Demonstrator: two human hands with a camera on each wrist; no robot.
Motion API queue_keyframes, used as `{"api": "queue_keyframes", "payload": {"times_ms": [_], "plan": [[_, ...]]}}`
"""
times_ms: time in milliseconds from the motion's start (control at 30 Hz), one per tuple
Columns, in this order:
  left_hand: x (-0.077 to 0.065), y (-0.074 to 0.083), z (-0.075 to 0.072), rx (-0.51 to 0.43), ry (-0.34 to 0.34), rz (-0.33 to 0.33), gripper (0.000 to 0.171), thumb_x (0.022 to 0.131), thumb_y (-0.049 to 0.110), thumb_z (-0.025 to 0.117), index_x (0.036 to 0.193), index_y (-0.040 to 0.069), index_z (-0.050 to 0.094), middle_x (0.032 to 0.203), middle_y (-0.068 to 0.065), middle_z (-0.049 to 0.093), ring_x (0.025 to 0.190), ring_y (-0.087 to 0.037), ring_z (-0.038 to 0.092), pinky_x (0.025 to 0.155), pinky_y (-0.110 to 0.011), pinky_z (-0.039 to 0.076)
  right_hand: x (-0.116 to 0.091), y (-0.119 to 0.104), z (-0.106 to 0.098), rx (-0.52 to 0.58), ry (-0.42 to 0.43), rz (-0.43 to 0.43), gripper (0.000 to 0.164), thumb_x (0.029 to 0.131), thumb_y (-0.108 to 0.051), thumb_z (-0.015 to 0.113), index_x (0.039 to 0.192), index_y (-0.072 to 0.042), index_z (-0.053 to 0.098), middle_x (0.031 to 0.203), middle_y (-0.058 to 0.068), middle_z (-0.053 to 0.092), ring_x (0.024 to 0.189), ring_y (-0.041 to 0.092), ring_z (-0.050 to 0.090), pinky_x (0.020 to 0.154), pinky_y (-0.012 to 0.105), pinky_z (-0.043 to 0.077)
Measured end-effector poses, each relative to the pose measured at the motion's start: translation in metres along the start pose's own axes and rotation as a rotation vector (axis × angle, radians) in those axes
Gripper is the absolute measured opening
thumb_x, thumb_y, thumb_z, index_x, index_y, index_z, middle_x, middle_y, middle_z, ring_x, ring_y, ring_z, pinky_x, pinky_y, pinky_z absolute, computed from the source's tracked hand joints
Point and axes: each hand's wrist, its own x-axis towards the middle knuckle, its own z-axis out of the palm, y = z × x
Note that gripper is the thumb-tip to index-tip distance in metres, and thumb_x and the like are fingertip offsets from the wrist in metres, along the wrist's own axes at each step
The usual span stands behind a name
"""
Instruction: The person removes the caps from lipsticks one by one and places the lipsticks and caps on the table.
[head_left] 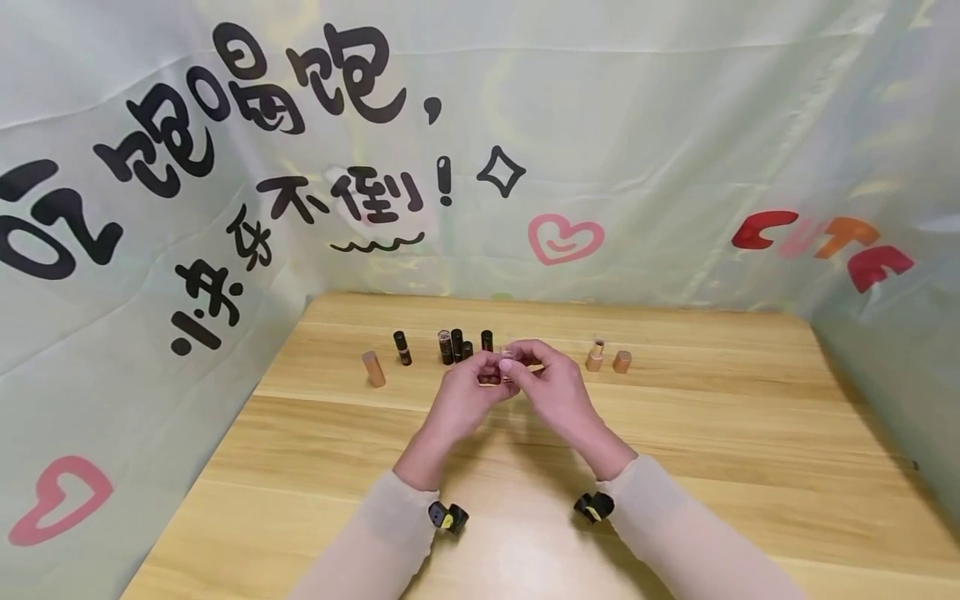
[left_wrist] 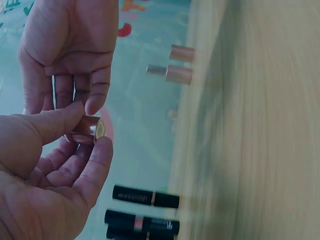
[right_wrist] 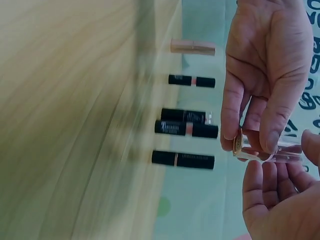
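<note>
Left hand (head_left: 465, 392): thumb and fingers pinching the gold base of a clear, gold-ended cylindrical tube (right_wrist: 290, 150). Right hand (head_left: 551, 387): fingers bent, holding the tube's clear end. Tube held above the pale wood-grain desk (head_left: 750, 442). Standing beyond: several black cylindrical tubes (head_left: 457, 346); leftmost, one rose-gold cylindrical tube (head_left: 373, 369); right, one uncapped rose-gold lipstick (head_left: 595, 357) beside a short rose-gold cap (head_left: 622, 362).

Curtained-off booth; printed cloth (head_left: 637, 125) hangs behind and beside a wood-grain table (head_left: 750, 400)
</note>
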Motion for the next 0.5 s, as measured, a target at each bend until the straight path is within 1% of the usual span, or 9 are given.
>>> {"api": "queue_keyframes", "payload": {"times_ms": [167,267,367,500], "plan": [[0.002,0.006,0.011,0.007,-0.044,0.033,0.033,0.095,0.020,0.080,0.126,0.012,0.070,0.116,-0.002,0.075,0.110,-0.020,0.071,0.095,-0.036,0.060,-0.005,0.007,-0.016,-0.023,-0.016,-0.006,0.025,0.100,-0.021,0.076,0.122,-0.010,0.072,0.111,0.006,0.074,0.105,0.021,0.066,0.087,0.032,0.057],[0.002,0.009,0.016,0.008,-0.075,0.048,0.033,0.094,0.019,0.081,0.125,0.011,0.071,0.117,-0.002,0.076,0.110,-0.020,0.071,0.094,-0.036,0.060,-0.009,0.011,-0.025,-0.045,-0.029,-0.020,0.024,0.098,-0.018,0.077,0.120,-0.010,0.073,0.109,0.006,0.074,0.102,0.020,0.066,0.084,0.031,0.057],[0.002,0.010,0.022,0.002,-0.100,0.048,0.033,0.093,0.019,0.083,0.123,0.013,0.072,0.117,-0.002,0.076,0.109,-0.020,0.072,0.093,-0.035,0.060,-0.013,0.016,-0.032,-0.057,-0.029,-0.025,0.022,0.097,-0.016,0.078,0.118,-0.009,0.074,0.107,0.006,0.074,0.099,0.020,0.067,0.082,0.029,0.058],[0.004,0.010,0.032,0.004,-0.104,0.042,0.034,0.090,0.021,0.086,0.120,0.014,0.073,0.114,0.001,0.076,0.106,-0.016,0.071,0.093,-0.032,0.060,-0.017,0.023,-0.038,-0.054,-0.021,-0.023,0.022,0.097,-0.016,0.078,0.117,-0.008,0.074,0.107,0.007,0.075,0.098,0.021,0.068,0.081,0.028,0.058]]}}
